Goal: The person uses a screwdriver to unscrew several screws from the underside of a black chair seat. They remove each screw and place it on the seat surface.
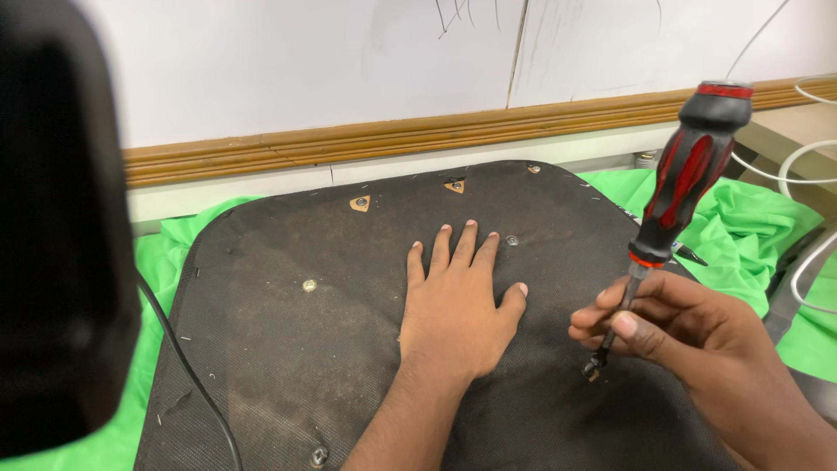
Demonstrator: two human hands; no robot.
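Observation:
A dark fabric-covered seat underside [288, 340] lies flat on a green cloth. My left hand [458, 301] rests flat on its middle, fingers spread and pointing away from me. My right hand [689, 327] pinches the metal shaft of a screwdriver with a black and red handle [693, 170]. The tool stands nearly upright, leaning right, its tip on a fastener [592, 370] in the panel, right of my left hand.
Other screws [309, 285] and triangular metal tabs [360, 203] dot the panel. A black cable [196, 375] runs down its left side. Green cloth [741, 235] spreads around. White cables [806, 166] lie at right. A wooden moulding [392, 135] lines the wall; a dark blurred object [52, 227] fills the left.

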